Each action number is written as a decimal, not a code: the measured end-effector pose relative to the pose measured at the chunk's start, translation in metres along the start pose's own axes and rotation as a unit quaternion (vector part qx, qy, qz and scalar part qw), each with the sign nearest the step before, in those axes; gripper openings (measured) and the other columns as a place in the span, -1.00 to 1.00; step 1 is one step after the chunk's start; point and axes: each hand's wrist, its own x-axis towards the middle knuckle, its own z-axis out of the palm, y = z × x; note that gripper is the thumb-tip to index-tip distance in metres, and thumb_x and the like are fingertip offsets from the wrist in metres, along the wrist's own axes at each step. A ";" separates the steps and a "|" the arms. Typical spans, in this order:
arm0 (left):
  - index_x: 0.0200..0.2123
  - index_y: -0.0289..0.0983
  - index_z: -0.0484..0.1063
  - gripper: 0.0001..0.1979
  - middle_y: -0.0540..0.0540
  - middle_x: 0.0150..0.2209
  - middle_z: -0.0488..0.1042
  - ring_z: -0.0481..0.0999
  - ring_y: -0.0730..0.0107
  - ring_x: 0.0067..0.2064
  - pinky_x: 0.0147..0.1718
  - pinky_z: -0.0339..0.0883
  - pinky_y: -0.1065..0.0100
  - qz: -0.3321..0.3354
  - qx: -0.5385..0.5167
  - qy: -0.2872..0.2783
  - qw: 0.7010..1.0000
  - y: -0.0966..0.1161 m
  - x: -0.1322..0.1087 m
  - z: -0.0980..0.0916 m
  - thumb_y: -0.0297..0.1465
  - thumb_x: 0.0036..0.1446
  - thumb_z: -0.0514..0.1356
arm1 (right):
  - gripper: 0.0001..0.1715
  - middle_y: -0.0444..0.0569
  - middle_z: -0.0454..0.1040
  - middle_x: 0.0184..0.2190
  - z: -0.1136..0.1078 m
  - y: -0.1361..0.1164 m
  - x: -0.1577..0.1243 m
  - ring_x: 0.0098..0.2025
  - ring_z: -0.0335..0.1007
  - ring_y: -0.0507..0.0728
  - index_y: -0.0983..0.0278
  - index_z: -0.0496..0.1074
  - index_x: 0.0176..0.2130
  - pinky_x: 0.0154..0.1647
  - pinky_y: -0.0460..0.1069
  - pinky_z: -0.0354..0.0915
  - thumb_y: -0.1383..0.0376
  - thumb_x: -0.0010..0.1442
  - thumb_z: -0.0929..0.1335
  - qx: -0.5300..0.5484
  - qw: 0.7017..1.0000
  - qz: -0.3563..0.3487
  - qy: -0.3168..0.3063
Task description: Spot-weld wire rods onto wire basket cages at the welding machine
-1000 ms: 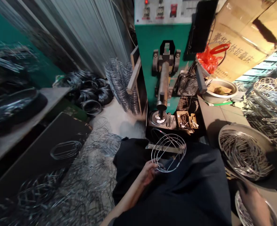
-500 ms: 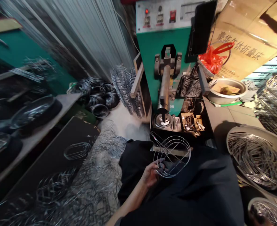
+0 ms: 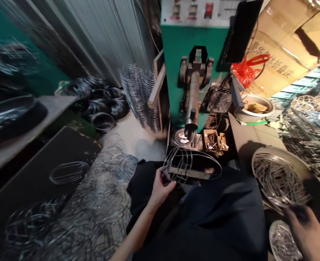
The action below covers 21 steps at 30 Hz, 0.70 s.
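My left hand point(image 3: 161, 186) is closed on the left rim of a wire frame point(image 3: 188, 159), a rounded cage of bent metal rods held above my lap. In front of it, the machine's thick metal arm point(image 3: 194, 98) points down toward me from the green housing. My right hand point(image 3: 308, 230), blurred, hovers at the lower right between a large basin point(image 3: 303, 159) of bent wire rings and a small bowl point(image 3: 274, 235) of short wire pieces. Something dark covers its fingertips, and whether it grips anything is unclear.
Below the machine arm sits a tray with a round dish point(image 3: 183, 137) and small cardboard boxes point(image 3: 214, 141). Stacked wire rings point(image 3: 140, 94) stand left of the machine. Loose wire parts point(image 3: 102, 210) cover the floor at left, beside a dark board point(image 3: 40, 181).
My right hand has come into view at the lower right. My left hand has shifted slightly left and up, turning the wire frame. The whole view has swung a little to the right.
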 end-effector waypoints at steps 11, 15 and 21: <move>0.15 -0.22 0.18 -0.31 -0.06 -0.22 0.44 0.50 0.20 -0.21 -0.13 0.38 0.22 0.123 0.270 0.112 0.949 0.012 -0.006 0.007 -0.25 0.00 0.39 | -0.72 -0.04 0.62 -0.09 0.062 -0.292 0.029 0.15 0.43 0.22 0.16 0.57 -0.03 0.18 0.16 0.29 0.29 0.40 0.28 0.168 0.852 -0.459 -0.188; -0.05 -0.17 0.24 -0.40 -0.04 -0.26 0.44 0.52 0.15 -0.23 -0.13 0.38 0.18 0.105 0.239 0.146 0.954 0.008 0.000 0.006 -0.24 -0.11 0.43 | -0.69 -0.02 0.63 -0.10 0.093 -0.304 0.028 0.17 0.41 0.25 0.17 0.54 0.01 0.21 0.23 0.16 0.37 0.39 0.27 0.090 0.844 -0.499 -0.177; -0.12 -0.13 0.24 -0.46 -0.05 -0.26 0.46 0.52 0.12 -0.22 -0.10 0.35 0.15 0.090 0.231 0.156 0.956 0.006 0.010 0.011 -0.26 -0.12 0.44 | -0.59 0.03 0.61 -0.03 0.112 -0.309 0.026 0.21 0.35 0.26 0.17 0.47 0.10 0.30 0.32 -0.13 0.46 0.35 0.27 0.004 0.839 -0.527 -0.139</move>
